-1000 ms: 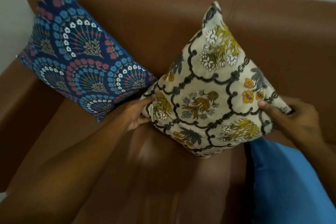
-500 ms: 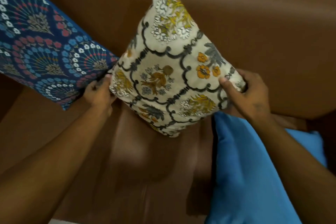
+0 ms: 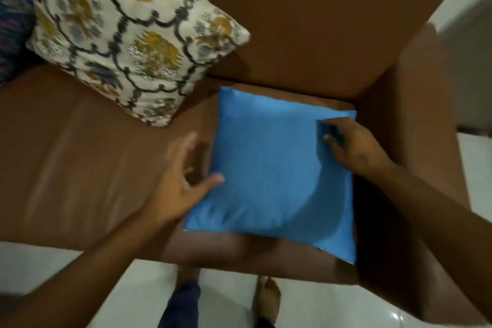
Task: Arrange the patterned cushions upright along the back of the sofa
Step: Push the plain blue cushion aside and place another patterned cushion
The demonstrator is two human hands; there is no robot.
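Observation:
A cream cushion (image 3: 127,34) with yellow flowers and dark scrolls leans upright against the brown sofa back (image 3: 306,8), standing on one corner. The dark blue patterned cushion (image 3: 13,21) shows only at the left edge beside it. A plain blue cushion (image 3: 271,168) lies flat on the seat at the right end. My left hand (image 3: 183,181) is open at that cushion's left edge, thumb touching it. On its upper right corner rests my right hand (image 3: 354,144), fingers spread, gripping nothing that I can see.
The sofa's right armrest (image 3: 415,168) rises close beside the blue cushion. The brown seat (image 3: 80,154) stretches left of my hands. White floor tiles (image 3: 226,301) and my bare feet (image 3: 269,295) lie below the seat's front edge.
Both hands let go of the cream cushion, which stays leaning on the sofa back. They moved down and right to the flat blue cushion, and my view swung right and downward.

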